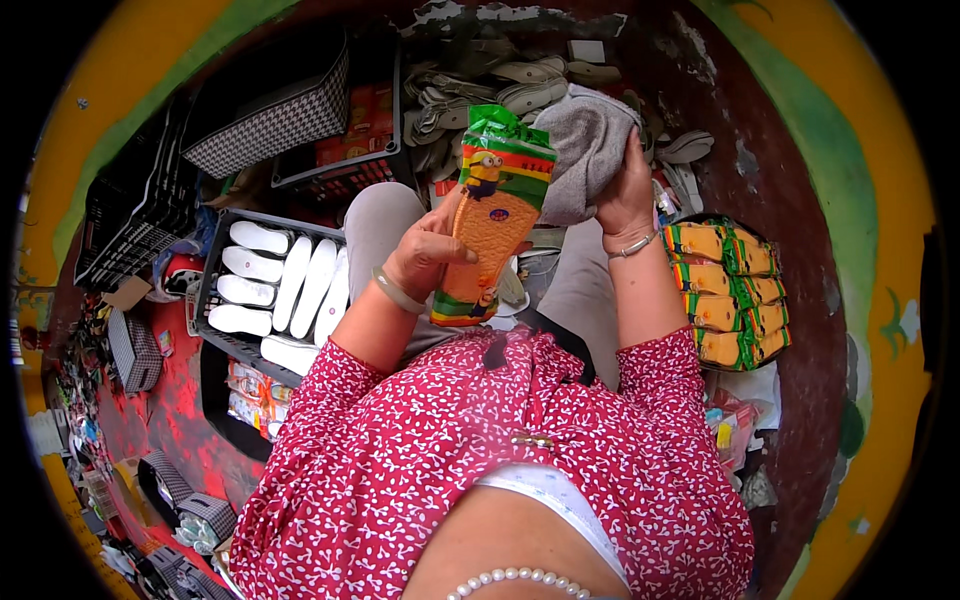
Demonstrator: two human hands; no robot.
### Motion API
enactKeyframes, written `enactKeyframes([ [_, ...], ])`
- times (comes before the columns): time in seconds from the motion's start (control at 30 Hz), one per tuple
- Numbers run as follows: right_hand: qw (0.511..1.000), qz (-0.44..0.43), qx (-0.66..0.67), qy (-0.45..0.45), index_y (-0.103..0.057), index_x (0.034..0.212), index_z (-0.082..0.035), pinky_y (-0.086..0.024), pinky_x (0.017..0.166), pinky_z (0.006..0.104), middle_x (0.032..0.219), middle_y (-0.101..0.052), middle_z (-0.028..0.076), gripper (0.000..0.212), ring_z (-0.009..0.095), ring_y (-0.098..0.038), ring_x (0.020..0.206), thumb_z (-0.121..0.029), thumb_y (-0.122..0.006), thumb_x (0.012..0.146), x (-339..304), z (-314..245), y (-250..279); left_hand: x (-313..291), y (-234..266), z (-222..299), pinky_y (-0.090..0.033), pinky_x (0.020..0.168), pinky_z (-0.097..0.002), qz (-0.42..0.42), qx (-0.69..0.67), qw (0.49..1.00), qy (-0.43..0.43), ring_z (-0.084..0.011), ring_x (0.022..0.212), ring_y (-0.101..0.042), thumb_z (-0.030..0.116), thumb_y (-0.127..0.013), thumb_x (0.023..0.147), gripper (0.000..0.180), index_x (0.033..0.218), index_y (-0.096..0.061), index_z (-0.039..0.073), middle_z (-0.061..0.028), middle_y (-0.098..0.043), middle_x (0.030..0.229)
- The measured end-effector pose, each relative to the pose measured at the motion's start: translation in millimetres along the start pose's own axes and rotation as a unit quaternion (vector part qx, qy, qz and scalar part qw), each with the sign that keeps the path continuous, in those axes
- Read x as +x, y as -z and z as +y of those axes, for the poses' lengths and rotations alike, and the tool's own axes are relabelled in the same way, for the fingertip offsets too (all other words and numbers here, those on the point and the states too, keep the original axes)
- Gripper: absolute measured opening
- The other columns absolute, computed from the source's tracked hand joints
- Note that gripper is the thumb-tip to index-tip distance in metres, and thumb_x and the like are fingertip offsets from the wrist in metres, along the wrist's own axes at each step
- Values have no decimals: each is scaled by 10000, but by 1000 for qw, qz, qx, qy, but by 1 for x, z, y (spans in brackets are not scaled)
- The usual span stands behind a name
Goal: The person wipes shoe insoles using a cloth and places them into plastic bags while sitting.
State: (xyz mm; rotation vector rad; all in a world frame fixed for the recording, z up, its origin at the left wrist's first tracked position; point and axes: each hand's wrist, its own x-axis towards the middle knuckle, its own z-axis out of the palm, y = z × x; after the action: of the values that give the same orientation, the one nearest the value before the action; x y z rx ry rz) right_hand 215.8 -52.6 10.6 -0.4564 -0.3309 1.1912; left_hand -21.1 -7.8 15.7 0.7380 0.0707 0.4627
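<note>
My left hand (pixel 425 255) grips a packet of orange insoles (pixel 490 225) around its left edge, with the thumb across the front. The packet is clear plastic with green ends, striped bands and a yellow cartoon figure, and it stands nearly upright above my lap. My right hand (pixel 628 195) is closed on a crumpled grey cloth (pixel 580 150), just right of the packet's top. The cloth hides part of the fingers. Packet and cloth appear close together; whether they touch, I cannot tell.
At left, a dark crate (pixel 215 272) holds white insoles. Several similar orange packets (pixel 715 310) fill a container at right. Loose grey-beige insoles (pixel 530 95) are heaped at the far side. A checked basket (pixel 265 130) and black crates (pixel 135 205) stand far left.
</note>
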Motion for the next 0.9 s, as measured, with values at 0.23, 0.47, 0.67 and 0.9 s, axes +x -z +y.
enactKeyframes([
  [0.23,980,-142,-97,-101,-456,1263,-24,-389,968,323,1203,-546,80,477,182,-511,1106,-175,-636,847,-23,6,-16,0,21,-4,-384,985,-487,-22,26,995,92,-322,1205,-445,-15,-524,539,892,1386,-248,24,-190,-426,1308],
  [0.47,983,-21,-183,-10,-618,987,-15,-501,774,252,905,-657,43,283,138,-621,821,77,-678,726,-18,22,-17,4,20,-10,-399,971,-479,-32,17,992,118,-310,1200,-454,-17,-517,533,899,1389,-245,26,-182,-431,1307],
  [0.67,955,68,-244,153,-618,962,-8,-477,704,221,877,-650,32,230,111,-601,774,46,-674,745,-9,33,-7,3,13,-15,-429,940,-463,-57,-49,987,140,-367,1191,-455,43,-573,668,812,1402,-225,38,-195,-420,1310],
  [0.9,753,191,-548,310,-606,956,-4,-451,682,243,841,-633,26,228,105,-562,725,-192,-654,837,14,15,24,8,11,-24,-499,841,-404,-20,-93,989,111,-387,1185,-451,110,-580,710,799,1410,-200,59,-227,-384,1330],
])
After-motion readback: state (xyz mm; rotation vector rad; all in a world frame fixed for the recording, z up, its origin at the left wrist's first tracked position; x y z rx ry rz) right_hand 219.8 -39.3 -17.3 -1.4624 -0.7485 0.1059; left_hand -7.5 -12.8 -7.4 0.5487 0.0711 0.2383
